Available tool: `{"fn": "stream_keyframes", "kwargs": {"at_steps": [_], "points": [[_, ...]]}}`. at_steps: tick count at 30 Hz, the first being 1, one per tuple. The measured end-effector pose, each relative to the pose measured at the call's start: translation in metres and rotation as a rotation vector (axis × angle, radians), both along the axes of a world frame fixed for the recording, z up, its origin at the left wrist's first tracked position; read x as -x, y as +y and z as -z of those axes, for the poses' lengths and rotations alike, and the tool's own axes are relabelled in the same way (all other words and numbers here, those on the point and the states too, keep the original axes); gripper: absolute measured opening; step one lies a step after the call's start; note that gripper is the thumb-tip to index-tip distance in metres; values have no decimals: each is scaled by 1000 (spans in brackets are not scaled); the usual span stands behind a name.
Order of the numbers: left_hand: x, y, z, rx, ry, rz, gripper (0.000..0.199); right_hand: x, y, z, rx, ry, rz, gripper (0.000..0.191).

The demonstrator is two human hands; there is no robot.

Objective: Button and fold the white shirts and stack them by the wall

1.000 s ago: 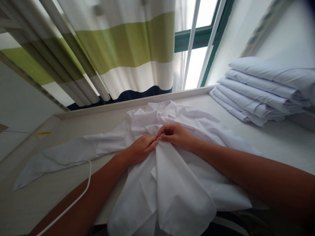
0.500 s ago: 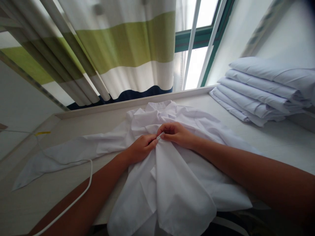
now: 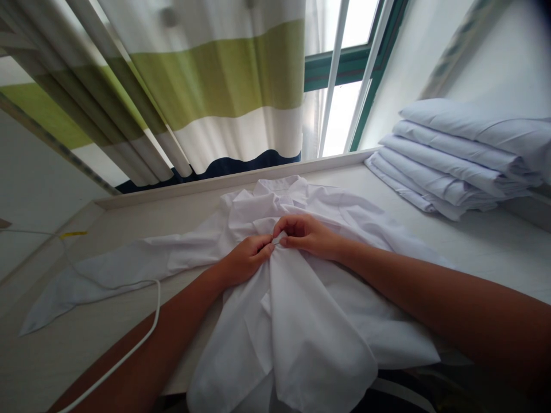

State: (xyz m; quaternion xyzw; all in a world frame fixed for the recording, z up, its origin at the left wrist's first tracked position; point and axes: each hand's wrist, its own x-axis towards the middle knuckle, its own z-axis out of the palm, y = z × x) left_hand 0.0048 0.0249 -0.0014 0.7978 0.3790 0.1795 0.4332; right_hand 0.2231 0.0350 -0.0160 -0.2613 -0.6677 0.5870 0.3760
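A white shirt (image 3: pixel 318 321) lies spread on the pale table, its collar toward the window and its lower edge hanging over the near side. One sleeve stretches out to the left. My left hand (image 3: pixel 247 259) pinches the shirt's front near its middle. Close beside it on the right, my right hand (image 3: pixel 307 235) has thumb and forefinger closed on the same front edge. The fingertips of both hands nearly meet, and the small spot between them is hard to make out.
Folded white garments (image 3: pixel 456 158) are stacked at the right on the table (image 3: pixel 508 246). A white cable (image 3: pixel 158 304) crosses the left sleeve and my left forearm. Behind the table's raised back edge hangs a striped curtain (image 3: pixel 224 74) beside a window.
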Motion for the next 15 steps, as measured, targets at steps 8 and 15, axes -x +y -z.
{"fn": "stream_keyframes", "kwargs": {"at_steps": [8, 15], "points": [[1, 1, 2, 15, 9, -5, 41, 0, 1, 1, -6, -20, 0, 14], [2, 2, 3, -26, 15, -4, 41, 0, 1, 3, -1, 6, -14, 14]]}}
